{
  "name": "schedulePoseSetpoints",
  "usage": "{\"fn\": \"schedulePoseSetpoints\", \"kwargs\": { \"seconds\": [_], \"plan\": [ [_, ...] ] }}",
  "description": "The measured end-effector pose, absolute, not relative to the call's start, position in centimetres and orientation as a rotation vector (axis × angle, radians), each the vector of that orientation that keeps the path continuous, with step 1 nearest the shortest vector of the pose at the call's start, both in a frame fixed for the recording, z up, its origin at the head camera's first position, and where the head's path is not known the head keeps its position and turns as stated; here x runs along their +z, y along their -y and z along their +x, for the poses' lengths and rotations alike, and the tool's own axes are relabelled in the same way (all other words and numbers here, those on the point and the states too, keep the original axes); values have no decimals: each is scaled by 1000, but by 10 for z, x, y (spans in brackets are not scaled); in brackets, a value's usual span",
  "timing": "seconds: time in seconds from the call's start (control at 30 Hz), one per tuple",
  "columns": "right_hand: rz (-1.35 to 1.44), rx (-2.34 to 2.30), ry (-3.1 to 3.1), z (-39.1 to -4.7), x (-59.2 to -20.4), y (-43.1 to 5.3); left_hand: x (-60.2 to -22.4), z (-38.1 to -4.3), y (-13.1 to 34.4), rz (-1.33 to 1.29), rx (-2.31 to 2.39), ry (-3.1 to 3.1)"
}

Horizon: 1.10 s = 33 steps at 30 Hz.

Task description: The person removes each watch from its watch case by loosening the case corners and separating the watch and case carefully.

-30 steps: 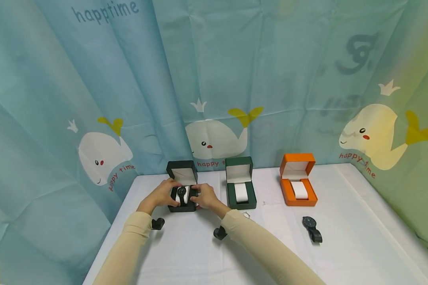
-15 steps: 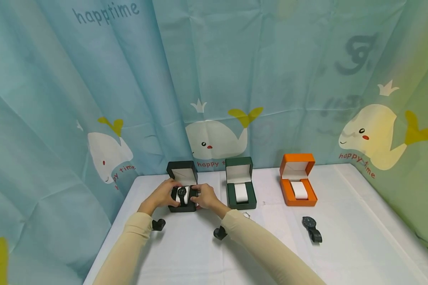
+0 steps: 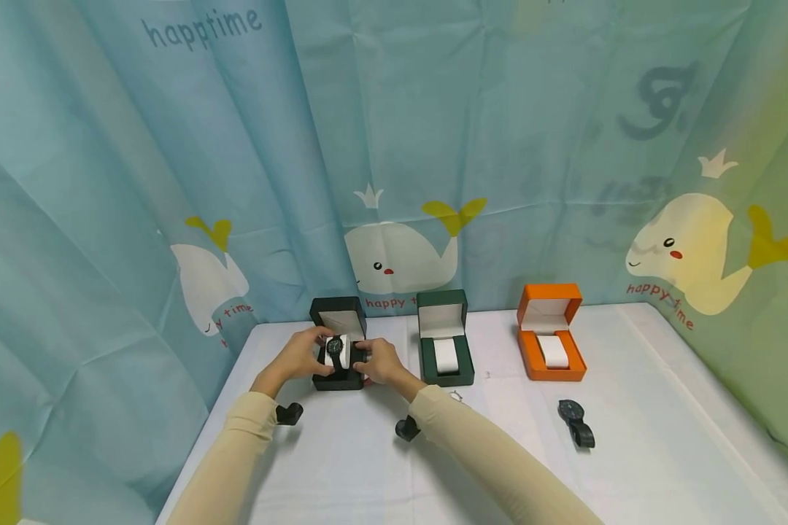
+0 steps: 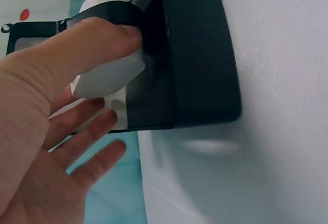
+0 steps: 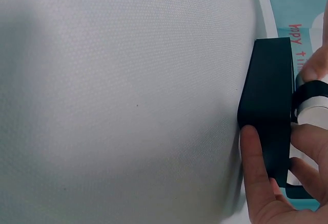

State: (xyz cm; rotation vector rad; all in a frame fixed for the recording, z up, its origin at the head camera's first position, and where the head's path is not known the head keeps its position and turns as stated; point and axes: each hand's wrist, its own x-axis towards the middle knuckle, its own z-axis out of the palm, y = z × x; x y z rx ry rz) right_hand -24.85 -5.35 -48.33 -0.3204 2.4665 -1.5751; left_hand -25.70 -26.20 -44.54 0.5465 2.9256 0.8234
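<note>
Both hands are working at the black box (image 3: 337, 343), which is standing open at the far left of the desk (image 3: 368, 467). The left hand (image 3: 300, 355) is pinching the white cushion (image 4: 105, 70) with the watch (image 3: 334, 348) strapped round it, thumb curled on top, the other fingers (image 4: 84, 131) lying loosely spread beside the box. The right hand (image 3: 376, 361) is bracing the box's right wall, thumb along its outside, fingers curled on the cushion's other end. Doing this well probably means keeping the cushion level, squeezing both ends evenly and holding the box steady so that it is not sliding on the desk. Only the head view is showing the watch face, the green box (image 3: 443, 347) and orange box (image 3: 549, 343), each with a bare white cushion, and a second watch (image 3: 576, 422) lying loose further right. The left wrist view is showing the thumb pressing over the strap, while the right wrist view is showing the thumb (image 5: 253, 167) flat against the box's outer wall.
</note>
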Motion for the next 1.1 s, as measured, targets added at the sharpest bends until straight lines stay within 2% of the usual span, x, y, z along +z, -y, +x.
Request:
{"fn": "schedulePoseSetpoints", "kwargs": {
  "seconds": [0.6, 1.1],
  "plan": [
    [-345, -1610, -2456, -248, -486, 53, -448, -250, 262, 373, 1269, -2693],
    [-346, -1605, -2467, -250, -486, 53, -446, -247, 260, 412, 1565, -2483]
  ]
}}
